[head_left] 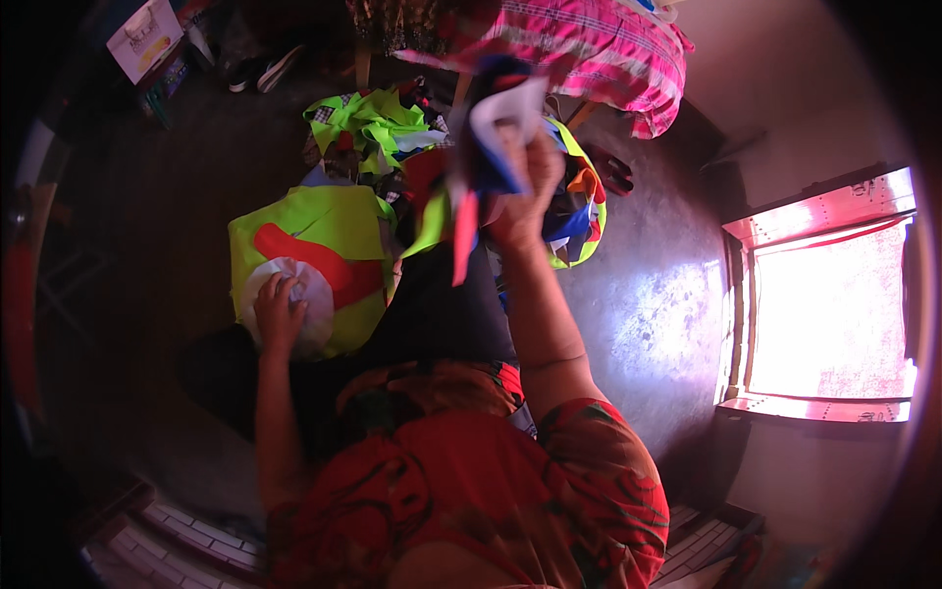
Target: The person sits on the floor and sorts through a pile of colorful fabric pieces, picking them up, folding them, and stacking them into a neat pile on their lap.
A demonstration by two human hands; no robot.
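Note:
On the left, my left hand [279,312] is closed at the fingertips on a white round piece of cloth [314,312]. That piece lies over a yellow-green cloth [329,211] with an orange-red strip [309,257] across it, on my lap. My right hand [525,187], smeared by motion, is raised in front of me and closed around a bunch of fabric scraps [496,128] in blue, white and other colours. A pink strip [464,240] and a yellow-green strip [429,228] hang below this bunch.
A heap of bright scraps [378,123] lies on the dark floor ahead, with more coloured cloth [589,201] right of my raised hand. Behind stands something draped in pink checked cloth [599,54]. Shoes [282,69] lie far left; a bright window [829,309] is at right.

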